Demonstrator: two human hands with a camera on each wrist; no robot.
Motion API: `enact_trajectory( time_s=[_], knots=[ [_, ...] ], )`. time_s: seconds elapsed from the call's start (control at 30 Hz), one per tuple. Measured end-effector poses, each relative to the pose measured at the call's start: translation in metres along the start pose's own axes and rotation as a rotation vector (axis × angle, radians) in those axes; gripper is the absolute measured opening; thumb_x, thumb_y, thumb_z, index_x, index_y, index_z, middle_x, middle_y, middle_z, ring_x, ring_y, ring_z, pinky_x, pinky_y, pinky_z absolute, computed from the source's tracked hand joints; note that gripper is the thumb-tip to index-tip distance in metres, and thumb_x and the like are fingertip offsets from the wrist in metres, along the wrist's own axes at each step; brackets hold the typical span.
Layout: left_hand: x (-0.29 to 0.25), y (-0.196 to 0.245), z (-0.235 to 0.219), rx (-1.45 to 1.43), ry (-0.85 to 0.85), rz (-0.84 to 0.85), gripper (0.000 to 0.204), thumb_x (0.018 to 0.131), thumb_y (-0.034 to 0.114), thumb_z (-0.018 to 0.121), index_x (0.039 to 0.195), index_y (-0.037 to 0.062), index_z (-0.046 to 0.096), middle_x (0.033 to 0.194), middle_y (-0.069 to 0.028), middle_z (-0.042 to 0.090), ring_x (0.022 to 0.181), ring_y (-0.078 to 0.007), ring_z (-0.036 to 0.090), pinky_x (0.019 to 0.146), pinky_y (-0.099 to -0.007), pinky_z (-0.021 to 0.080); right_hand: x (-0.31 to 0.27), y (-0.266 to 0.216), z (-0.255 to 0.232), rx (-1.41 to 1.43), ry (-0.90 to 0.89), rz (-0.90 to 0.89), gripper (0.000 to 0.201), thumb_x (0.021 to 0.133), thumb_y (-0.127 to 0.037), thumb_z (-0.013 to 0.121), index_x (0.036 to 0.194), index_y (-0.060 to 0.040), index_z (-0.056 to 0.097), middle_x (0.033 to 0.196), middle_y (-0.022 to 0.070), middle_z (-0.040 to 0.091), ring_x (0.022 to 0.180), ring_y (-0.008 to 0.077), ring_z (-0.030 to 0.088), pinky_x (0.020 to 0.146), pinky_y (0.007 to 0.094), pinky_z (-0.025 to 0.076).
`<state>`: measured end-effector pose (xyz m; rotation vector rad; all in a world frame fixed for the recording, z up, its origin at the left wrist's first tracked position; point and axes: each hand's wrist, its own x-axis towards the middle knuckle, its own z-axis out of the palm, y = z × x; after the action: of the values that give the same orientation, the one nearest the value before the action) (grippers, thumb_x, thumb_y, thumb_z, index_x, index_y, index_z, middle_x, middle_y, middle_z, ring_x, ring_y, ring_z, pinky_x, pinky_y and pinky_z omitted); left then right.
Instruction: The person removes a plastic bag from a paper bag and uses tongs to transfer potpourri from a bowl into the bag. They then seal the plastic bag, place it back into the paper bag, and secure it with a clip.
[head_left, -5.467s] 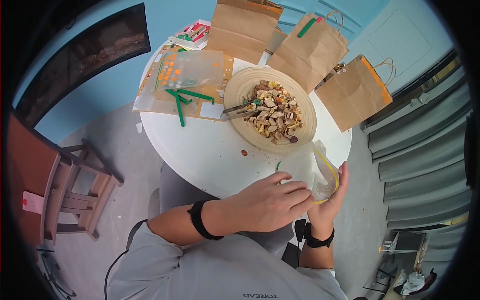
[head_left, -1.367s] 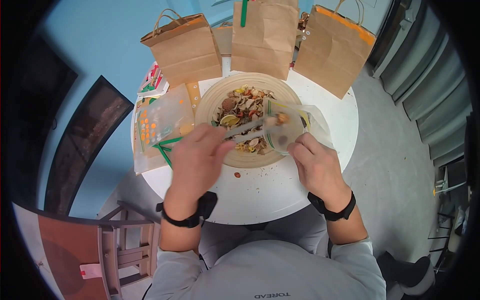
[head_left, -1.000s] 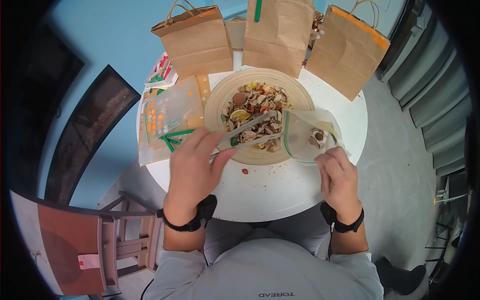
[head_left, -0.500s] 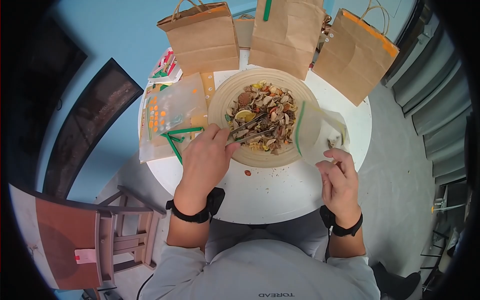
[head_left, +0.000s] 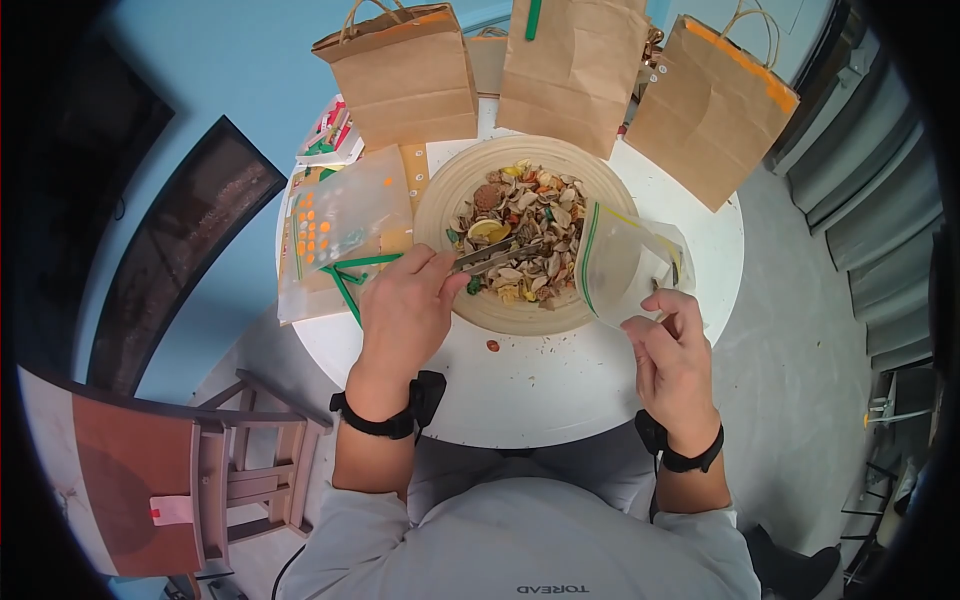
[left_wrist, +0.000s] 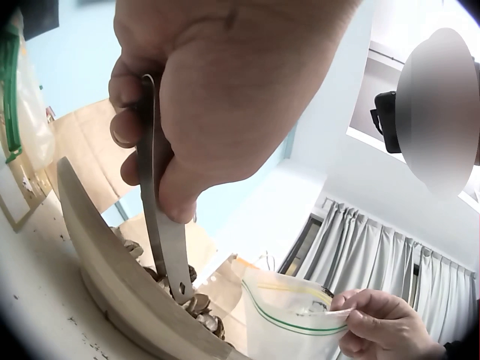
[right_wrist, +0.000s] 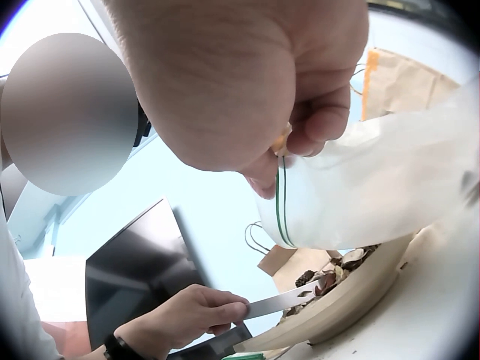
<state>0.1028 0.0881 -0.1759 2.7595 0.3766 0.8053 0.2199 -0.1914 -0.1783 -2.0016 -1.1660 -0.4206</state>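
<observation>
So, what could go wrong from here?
The tongs in the left hand have their tips among the dried pieces; anything lifted might slip out before reaching a bag.
The zip bag is held at its rim by the right hand alone, so its mouth could sag.
Stirring might push bits off the round tray; a reddish piece already lies on the table.

I am working in soft, even light; glare is streaking the dark glossy panel [right_wrist: 142, 262], the head lens is bending the curtains [head_left: 860, 200], black is swallowing the corners.
</observation>
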Motion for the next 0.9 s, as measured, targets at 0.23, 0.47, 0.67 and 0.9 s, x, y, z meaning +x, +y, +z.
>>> enact_trajectory(
  time_s=[0.23, 0.47, 0.67, 0.9],
  knots=[
    [0.004, -0.002, -0.006, -0.014, 0.046, 0.017, 0.023, 0.087, 0.015, 0.081, 0.105, 0.0016, 0.075, 0.09, -0.0127, 0.067, 0.077, -0.0355, 0.068, 0.066, -0.0419, 0.053, 0.005, -0.003, 0.003, -0.027, -0.037, 0.01, 0.022, 0.076, 0.013, 0.071, 0.092, -0.0017, 0.072, 0.109, 0.0118, 0.061, 0.061, 0.0188, 0.061, 0.056, 0.035, 0.052],
    [0.005, 0.0, -0.015, -0.056, 0.072, 0.024, 0.023, 0.086, 0.01, 0.081, 0.105, -0.0013, 0.073, 0.088, -0.0148, 0.065, 0.074, -0.0355, 0.065, 0.065, -0.0409, 0.051, 0.009, -0.002, 0.007, -0.025, -0.033, 0.005, 0.02, 0.077, 0.012, 0.071, 0.092, -0.0016, 0.073, 0.109, 0.0114, 0.06, 0.062, 0.0193, 0.062, 0.058, 0.0359, 0.053],
    [0.006, 0.012, -0.029, -0.104, 0.07, 0.056, 0.023, 0.085, 0.008, 0.082, 0.104, -0.0017, 0.073, 0.088, -0.0146, 0.066, 0.073, -0.0349, 0.065, 0.065, -0.0399, 0.052, 0.01, -0.002, 0.01, -0.034, -0.049, 0.016, 0.02, 0.078, 0.011, 0.072, 0.093, -0.0023, 0.073, 0.109, 0.0106, 0.06, 0.064, 0.0195, 0.062, 0.059, 0.0361, 0.053],
    [0.018, 0.054, -0.017, -0.136, -0.036, 0.233, 0.033, 0.081, 0.011, 0.085, 0.11, 0.0016, 0.072, 0.098, -0.0108, 0.068, 0.083, -0.0333, 0.069, 0.07, -0.0405, 0.055, 0.01, -0.006, 0.009, -0.023, -0.046, -0.001, 0.02, 0.079, 0.01, 0.072, 0.093, -0.0032, 0.073, 0.108, 0.0107, 0.059, 0.063, 0.0201, 0.062, 0.058, 0.0363, 0.053]
  ],
)
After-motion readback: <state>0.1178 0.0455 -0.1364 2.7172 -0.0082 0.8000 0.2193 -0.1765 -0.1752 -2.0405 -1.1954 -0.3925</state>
